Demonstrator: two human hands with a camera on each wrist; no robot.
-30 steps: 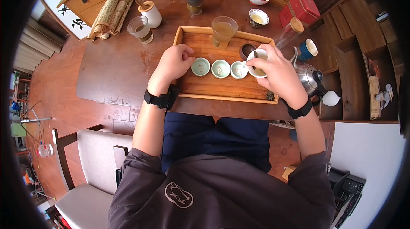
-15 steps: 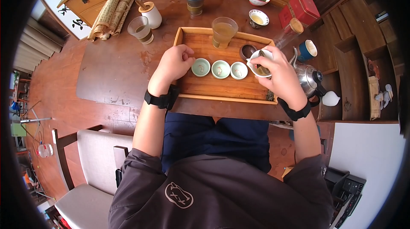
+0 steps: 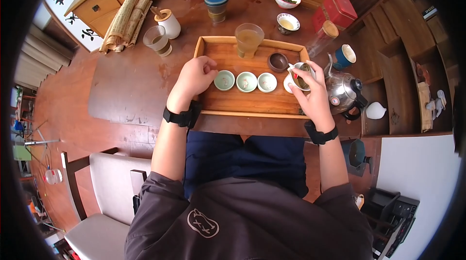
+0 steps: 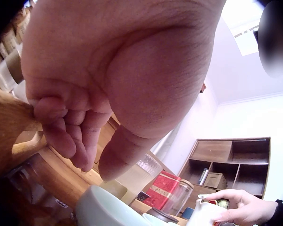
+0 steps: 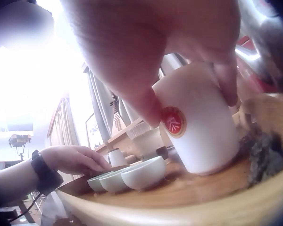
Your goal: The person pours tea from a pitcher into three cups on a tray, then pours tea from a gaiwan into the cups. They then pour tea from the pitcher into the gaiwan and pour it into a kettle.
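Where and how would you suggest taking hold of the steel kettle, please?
I'd wrap the fingers round the kettle's black handle, coming from the person's near right: it juts out there, opposite the spout, which points away.

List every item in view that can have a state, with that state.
White cup: in the right hand's grip, leaves inside
Left hand: fingers loosely curled, holding nothing
Three pale green cups: upright, in a row
Glass pitcher: upright, part full
Blue-lidded glass: lid on
Kettle: upright, lid on
Red-rimmed bowl: green leaves inside
Patterned bowl: pale liquid inside
Mats: rolled
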